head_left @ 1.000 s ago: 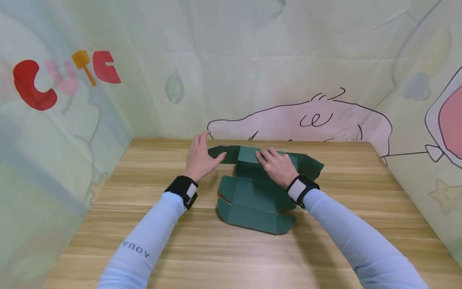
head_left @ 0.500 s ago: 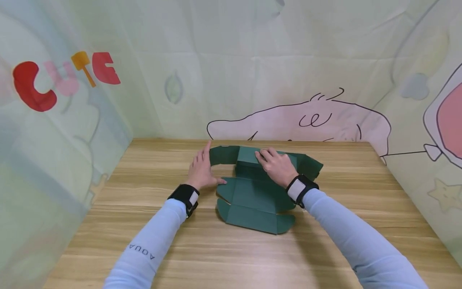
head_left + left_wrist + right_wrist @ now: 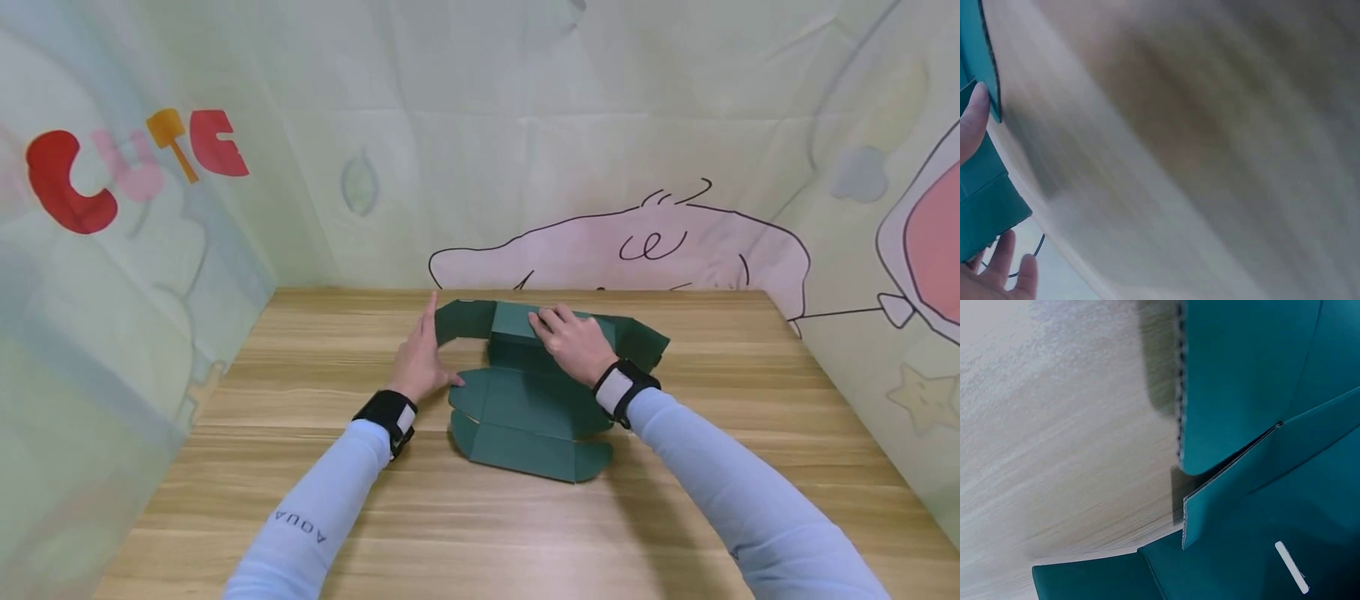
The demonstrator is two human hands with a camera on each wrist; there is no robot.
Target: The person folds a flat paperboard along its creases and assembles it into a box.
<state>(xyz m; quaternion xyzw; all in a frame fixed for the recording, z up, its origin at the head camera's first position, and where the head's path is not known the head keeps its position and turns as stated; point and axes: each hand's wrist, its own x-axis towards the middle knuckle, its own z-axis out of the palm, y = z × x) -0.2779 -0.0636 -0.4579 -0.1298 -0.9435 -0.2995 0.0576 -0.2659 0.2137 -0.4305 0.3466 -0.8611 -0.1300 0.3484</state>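
Note:
A green cardboard box [image 3: 525, 400], partly folded, lies on the wooden table with its far panel raised and folded over. My right hand [image 3: 577, 343] grips the top of that raised panel, fingers bent over it. At the box's left, my left hand [image 3: 420, 367] has its fingers extended against the end of the far left flap [image 3: 467, 321]. Its thumb reaches the lower left side flap [image 3: 468, 390]. In the left wrist view the fingers [image 3: 1004, 256] stand past the flap's end. Seen from the right wrist, corrugated edges and a white slot [image 3: 1291, 567] show on the box.
Wood-grain table [image 3: 285, 483] surrounds the box. A printed cloth backdrop [image 3: 480, 167] stands right behind the table and along both sides. The far right flap [image 3: 645, 343] sticks out beyond my right wrist.
My left hand has come down and slightly toward me, its thumb moving from the far left flap to the lower side flap. The right hand keeps its hold, and the box has hardly moved.

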